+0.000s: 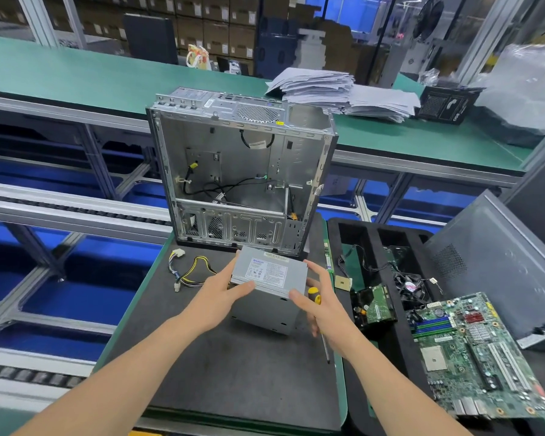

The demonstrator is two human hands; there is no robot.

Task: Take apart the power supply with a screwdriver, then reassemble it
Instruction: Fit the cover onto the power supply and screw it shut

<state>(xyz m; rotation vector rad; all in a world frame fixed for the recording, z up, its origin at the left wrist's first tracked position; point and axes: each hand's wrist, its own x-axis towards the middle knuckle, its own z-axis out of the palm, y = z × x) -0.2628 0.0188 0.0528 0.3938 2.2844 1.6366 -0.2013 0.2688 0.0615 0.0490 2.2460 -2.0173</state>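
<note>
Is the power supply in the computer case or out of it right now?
Out. The power supply is over the mat in front of the open case, gripped between the left hand and right hand.

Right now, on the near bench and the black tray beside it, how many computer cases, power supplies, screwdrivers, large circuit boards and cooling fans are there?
computer case: 1
power supply: 1
screwdriver: 1
large circuit board: 1
cooling fan: 1
Total: 5
</note>
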